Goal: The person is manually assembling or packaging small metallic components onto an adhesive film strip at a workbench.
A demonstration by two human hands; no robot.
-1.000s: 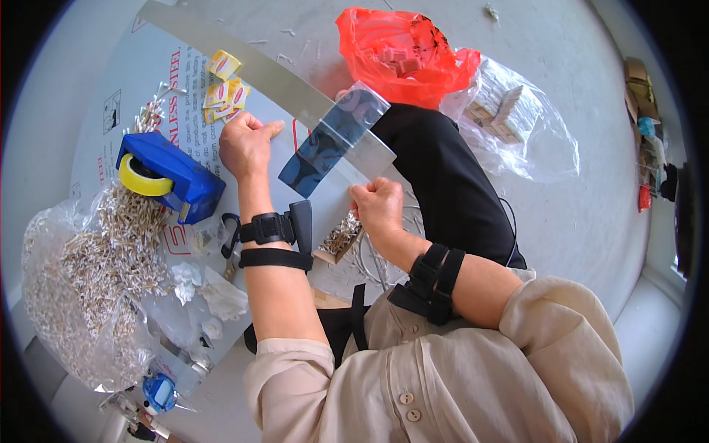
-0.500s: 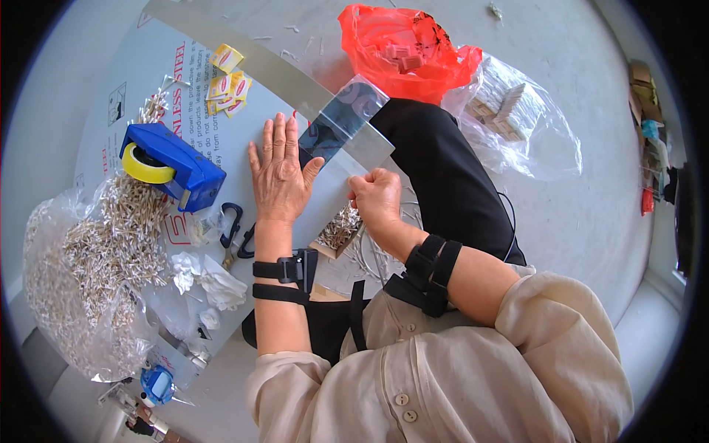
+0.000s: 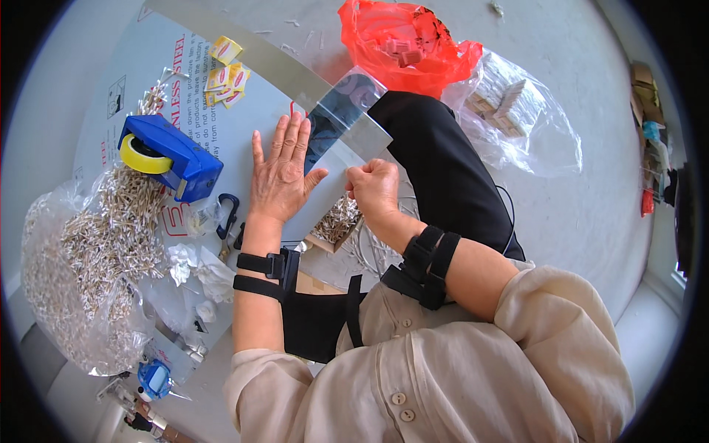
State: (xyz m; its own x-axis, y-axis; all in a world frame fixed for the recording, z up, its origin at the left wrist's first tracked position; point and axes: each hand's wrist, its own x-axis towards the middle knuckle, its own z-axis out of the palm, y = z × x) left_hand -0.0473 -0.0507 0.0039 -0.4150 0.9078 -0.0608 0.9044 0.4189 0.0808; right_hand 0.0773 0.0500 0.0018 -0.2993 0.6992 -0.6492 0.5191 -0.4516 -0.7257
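Note:
My left hand point(image 3: 286, 171) lies flat, fingers extended, on a steel sheet covered with printed pale-blue film point(image 3: 133, 88). Just past its fingertips and thumb is a shiny, see-through rectangular piece point(image 3: 341, 111), which reaches over the sheet's edge toward my knee; whether it is a box or a film pouch I cannot tell. My right hand point(image 3: 375, 188) is closed in a pinch near that edge, below the shiny piece. What its fingers hold, if anything, is too small to make out. Below and between the hands sits an open carton of cotton swabs point(image 3: 338, 221).
At left stand a blue tape dispenser point(image 3: 177, 159) with yellow tape and a clear bag of loose cotton swabs point(image 3: 88, 273). Small yellow packets point(image 3: 227, 83), black carabiners point(image 3: 227, 215) and crumpled white tissue point(image 3: 214, 280) lie about. A red plastic bag point(image 3: 406, 55) and a clear bag of white packs point(image 3: 513, 111) rest beyond my leg.
My left forearm has swung a little to the left, and the left fingers are spread slightly more. My right hand stays closed and has barely moved.

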